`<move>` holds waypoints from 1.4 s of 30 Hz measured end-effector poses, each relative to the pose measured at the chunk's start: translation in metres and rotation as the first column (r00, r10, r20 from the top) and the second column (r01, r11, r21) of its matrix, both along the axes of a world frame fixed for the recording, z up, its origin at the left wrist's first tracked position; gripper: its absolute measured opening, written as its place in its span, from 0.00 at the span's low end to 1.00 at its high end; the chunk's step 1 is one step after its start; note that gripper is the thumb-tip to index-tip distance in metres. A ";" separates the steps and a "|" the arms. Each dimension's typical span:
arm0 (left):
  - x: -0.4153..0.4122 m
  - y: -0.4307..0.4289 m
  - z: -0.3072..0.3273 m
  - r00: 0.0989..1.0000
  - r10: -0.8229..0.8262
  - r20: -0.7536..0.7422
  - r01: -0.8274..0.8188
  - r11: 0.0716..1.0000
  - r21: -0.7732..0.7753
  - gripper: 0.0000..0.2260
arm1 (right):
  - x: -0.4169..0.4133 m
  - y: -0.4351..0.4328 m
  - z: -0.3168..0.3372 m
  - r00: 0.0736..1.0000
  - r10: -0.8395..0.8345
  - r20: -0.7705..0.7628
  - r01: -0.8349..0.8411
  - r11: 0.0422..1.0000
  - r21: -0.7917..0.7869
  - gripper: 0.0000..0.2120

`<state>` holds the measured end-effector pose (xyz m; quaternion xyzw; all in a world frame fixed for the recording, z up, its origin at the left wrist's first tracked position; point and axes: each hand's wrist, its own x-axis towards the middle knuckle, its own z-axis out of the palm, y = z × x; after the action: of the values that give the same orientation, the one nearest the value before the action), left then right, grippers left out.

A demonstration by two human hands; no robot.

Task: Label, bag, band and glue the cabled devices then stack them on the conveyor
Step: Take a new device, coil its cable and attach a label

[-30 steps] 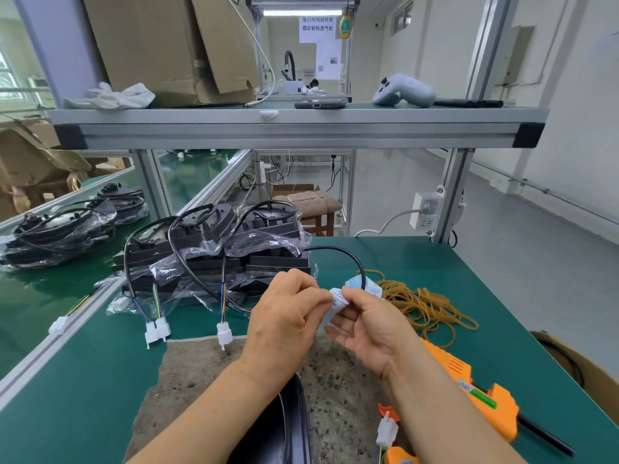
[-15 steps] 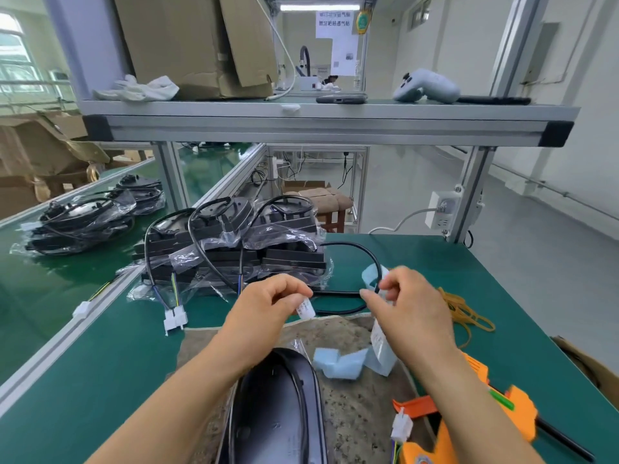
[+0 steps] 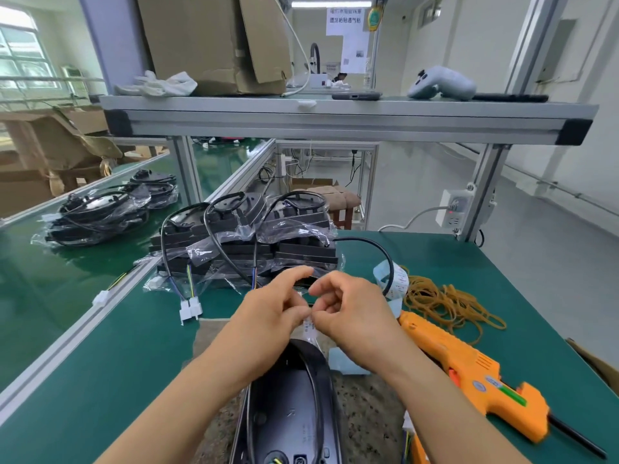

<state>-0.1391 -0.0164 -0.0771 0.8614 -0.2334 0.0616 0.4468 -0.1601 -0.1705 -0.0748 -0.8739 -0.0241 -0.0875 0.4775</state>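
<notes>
In the labelling step, a label (image 3: pixel 306 325) is pinched by left hand (image 3: pixel 272 318) and right hand (image 3: pixel 352 313); pressing onto the device (image 3: pixel 288 408) seems required next.

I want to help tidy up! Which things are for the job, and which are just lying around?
For the job: label, device, rubber bands, glue gun, bagged stack.
Just lying about: gloves, box, controller, phone.
</notes>
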 end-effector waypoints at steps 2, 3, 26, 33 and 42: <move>0.000 0.001 -0.004 0.990 0.110 -0.094 -0.125 0.978 -0.170 0.12 | -0.002 0.001 0.001 0.999 -0.039 0.005 0.037 0.986 0.160 0.12; -0.002 0.001 -0.006 0.975 0.135 -0.178 -0.179 0.949 -0.260 0.07 | -0.002 0.001 0.001 0.998 -0.064 -0.018 0.066 0.946 0.316 0.12; -0.023 0.025 -0.025 0.916 0.203 -0.346 -0.072 0.932 0.356 0.15 | -0.027 0.006 -0.047 0.961 -0.168 -0.218 0.208 0.963 0.173 0.11; -0.026 0.021 -0.026 0.903 0.232 -0.362 -0.072 0.912 0.405 0.17 | -0.026 0.009 -0.057 0.960 -0.147 -0.238 0.169 0.983 0.071 0.10; -0.037 0.008 -0.023 0.919 0.352 -0.177 -0.184 0.781 0.597 0.08 | -0.030 0.010 -0.056 0.968 -0.111 -0.225 0.128 0.990 0.062 0.10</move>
<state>-0.1761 -0.0079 -0.0998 0.9792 -0.0497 -0.0691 0.1843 -0.1897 -0.1606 -0.1307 -0.8593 0.0853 -0.0193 0.5039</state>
